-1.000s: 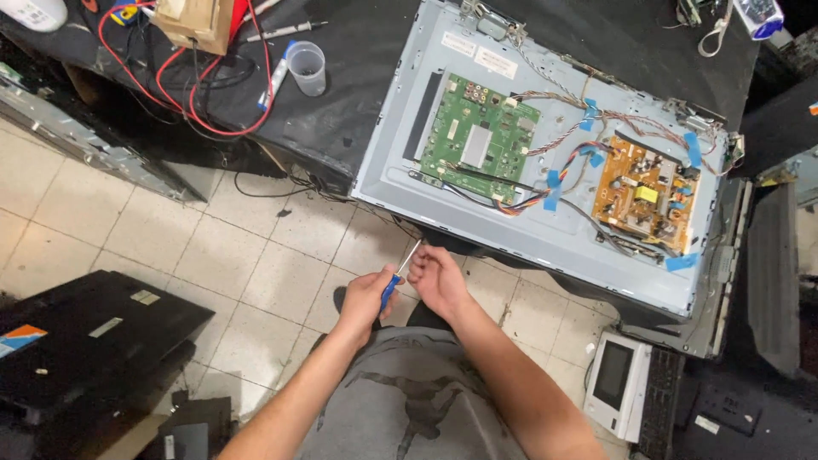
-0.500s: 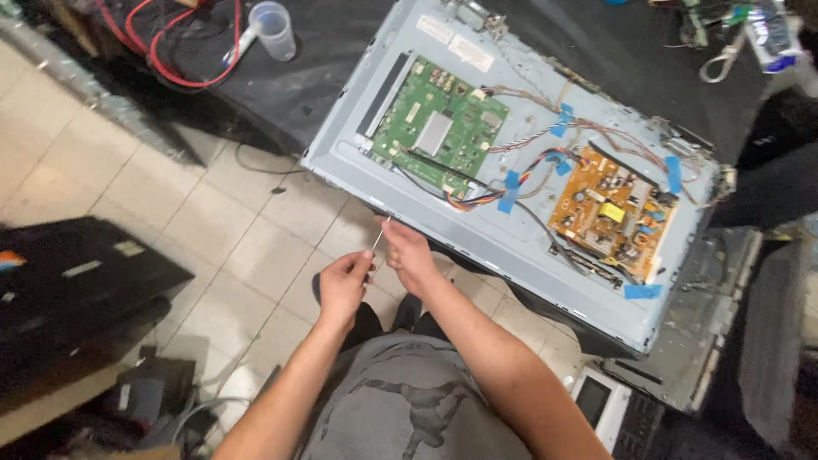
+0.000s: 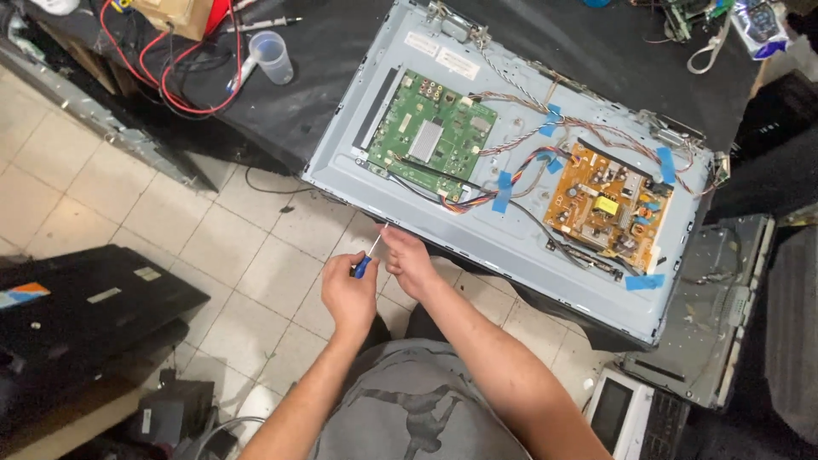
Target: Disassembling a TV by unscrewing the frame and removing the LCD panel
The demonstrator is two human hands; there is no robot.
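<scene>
- Pale floor tiles fill the space below the worker, with a black-covered workbench running across the top of the view and a dark flat case lying on the floor at the left.
- Nearest the camera, the left hand is clenched round the blue handle of a small screwdriver; the fingers wrap the grip fully.
- Just beyond it, the right hand is pinched in at the tool's shaft, fingertips close to the tip; whether they grip the shaft or only steady it cannot be told.
- Long axis of the screwdriver: it slants up and to the right, from the left fist toward the near edge of the grey television back panel, which overhangs the bench.
- Its tip sits at that lower edge, left of the panel's middle, so the working point lies up and away from both hands; the right hand is the nearer one to it.
- Farther on, mounted on the panel, a green circuit board sits left and an orange circuit board right, joined by wires taped down with blue strips.
- Farthest, on the bench, a clear plastic cup stands beside looping red cables.
</scene>
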